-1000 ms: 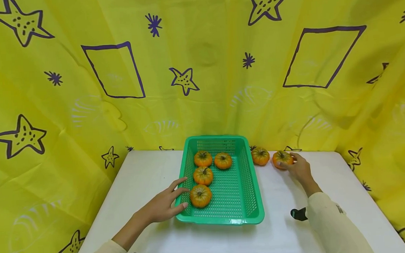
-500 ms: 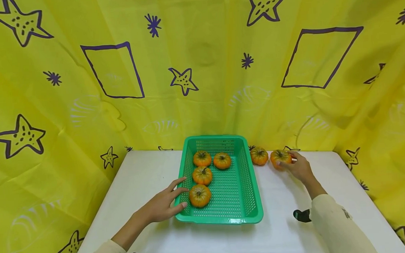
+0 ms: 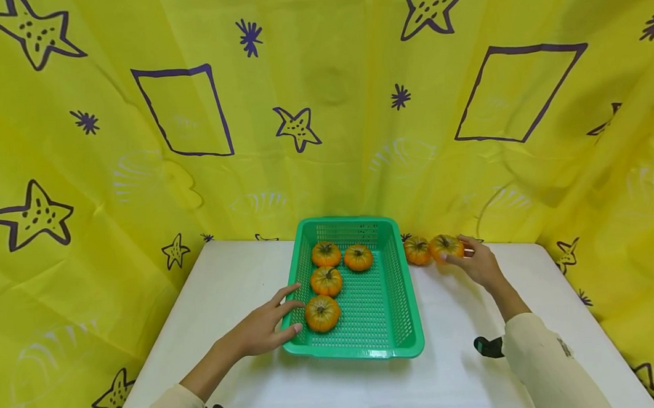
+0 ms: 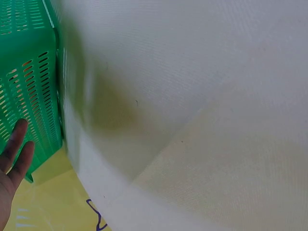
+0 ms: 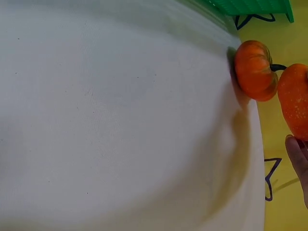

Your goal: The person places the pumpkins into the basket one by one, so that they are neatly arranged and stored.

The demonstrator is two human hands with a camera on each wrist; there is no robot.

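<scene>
My right hand (image 3: 482, 266) grips a small orange pumpkin (image 3: 446, 247) by its right side. In the right wrist view this held pumpkin (image 5: 294, 98) is up off the table, its shadow below, next to a second pumpkin (image 5: 255, 70) that sits on the table. That second pumpkin (image 3: 417, 250) is close to the right side of a green plastic basket (image 3: 413, 310). Several pumpkins lie in the basket's left and back part, the nearest pumpkin (image 3: 322, 313) at the front left. My left hand (image 3: 261, 327) is at the basket's left rim, fingers spread and loosely extended.
A white table (image 3: 248, 393) carries the basket. Yellow cloth (image 3: 336, 166) with drawn starfish stands behind the table and along both sides. Dark straps (image 3: 488, 347) show by the sleeves.
My right hand has raised the pumpkin from the table and shifted it slightly left, toward the other one. The left hand and the basket stay about where they were.
</scene>
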